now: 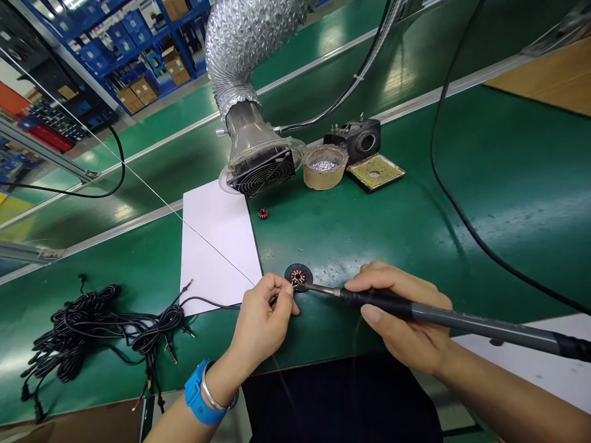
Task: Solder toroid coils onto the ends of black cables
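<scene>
My right hand (406, 314) holds a soldering iron (415, 312) like a pen, its tip at the edge of a small coil with copper windings (298, 277). The coil rests on a round black disc (305, 269) on the bench. Close to the disc, my left hand (268, 314) is closed in a pinch around the end of a black cable (212, 301). A thin, taut wire (184, 220) runs from the upper left down to the same hand; the fingers hide how it is held. A blue wristband (202, 394) and a bracelet circle my left wrist.
Above the work hangs a fume extractor (261, 166) on a silver duct. Behind stand a tan round container (325, 172), a yellow sponge tray (376, 172) and a black holder (362, 140). Bundled black cables (87, 326) lie left, beside white paper (217, 246); a small red coil (263, 213) lies near it.
</scene>
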Motion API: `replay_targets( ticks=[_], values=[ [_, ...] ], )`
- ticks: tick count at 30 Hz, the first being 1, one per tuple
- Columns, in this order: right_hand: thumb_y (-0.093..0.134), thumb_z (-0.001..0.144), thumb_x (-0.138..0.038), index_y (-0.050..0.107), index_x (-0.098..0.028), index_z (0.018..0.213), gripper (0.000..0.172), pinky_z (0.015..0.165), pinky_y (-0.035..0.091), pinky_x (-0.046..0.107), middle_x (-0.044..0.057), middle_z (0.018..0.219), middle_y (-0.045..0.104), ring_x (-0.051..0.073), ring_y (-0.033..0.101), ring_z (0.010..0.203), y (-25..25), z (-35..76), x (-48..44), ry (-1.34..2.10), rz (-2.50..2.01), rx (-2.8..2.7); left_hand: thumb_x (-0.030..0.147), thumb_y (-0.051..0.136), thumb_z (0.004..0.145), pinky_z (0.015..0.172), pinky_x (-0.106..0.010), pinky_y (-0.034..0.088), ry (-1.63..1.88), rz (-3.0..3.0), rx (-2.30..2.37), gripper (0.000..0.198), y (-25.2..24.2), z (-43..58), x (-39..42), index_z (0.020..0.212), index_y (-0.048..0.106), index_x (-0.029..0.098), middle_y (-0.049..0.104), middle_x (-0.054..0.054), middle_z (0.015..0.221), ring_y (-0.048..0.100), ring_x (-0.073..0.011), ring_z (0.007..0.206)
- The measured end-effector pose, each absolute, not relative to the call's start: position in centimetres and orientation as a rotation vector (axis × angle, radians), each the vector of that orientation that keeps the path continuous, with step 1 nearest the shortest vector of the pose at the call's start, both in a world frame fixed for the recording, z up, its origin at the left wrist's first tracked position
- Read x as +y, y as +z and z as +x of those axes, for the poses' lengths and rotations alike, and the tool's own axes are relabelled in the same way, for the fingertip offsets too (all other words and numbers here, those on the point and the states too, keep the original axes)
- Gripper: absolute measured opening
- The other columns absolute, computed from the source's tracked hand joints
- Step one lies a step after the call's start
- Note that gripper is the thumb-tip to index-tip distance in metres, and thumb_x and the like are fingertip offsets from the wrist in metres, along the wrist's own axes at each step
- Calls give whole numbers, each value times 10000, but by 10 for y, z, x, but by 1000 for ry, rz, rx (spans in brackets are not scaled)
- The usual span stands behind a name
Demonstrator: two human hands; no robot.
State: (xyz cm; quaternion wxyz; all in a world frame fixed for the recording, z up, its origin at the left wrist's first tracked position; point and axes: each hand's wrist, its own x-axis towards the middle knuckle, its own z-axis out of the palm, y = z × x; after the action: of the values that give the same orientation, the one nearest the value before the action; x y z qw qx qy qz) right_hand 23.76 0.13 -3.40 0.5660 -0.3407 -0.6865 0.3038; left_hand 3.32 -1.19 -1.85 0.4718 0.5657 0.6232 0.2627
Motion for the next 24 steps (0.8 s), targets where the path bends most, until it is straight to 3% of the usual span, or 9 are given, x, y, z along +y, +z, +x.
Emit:
replay_targets(
  ticks=[24],
  values=[
    [501,771,-129,623,-201,1001,270,496,452,314,18,661,586,152,537,534,-27,235,0,701,-694,-1655,357,447,959,593,-229,374,605,1444,1546,226,-16,36,-12,821,526,196,613,15,654,516,-119,587]
  ],
)
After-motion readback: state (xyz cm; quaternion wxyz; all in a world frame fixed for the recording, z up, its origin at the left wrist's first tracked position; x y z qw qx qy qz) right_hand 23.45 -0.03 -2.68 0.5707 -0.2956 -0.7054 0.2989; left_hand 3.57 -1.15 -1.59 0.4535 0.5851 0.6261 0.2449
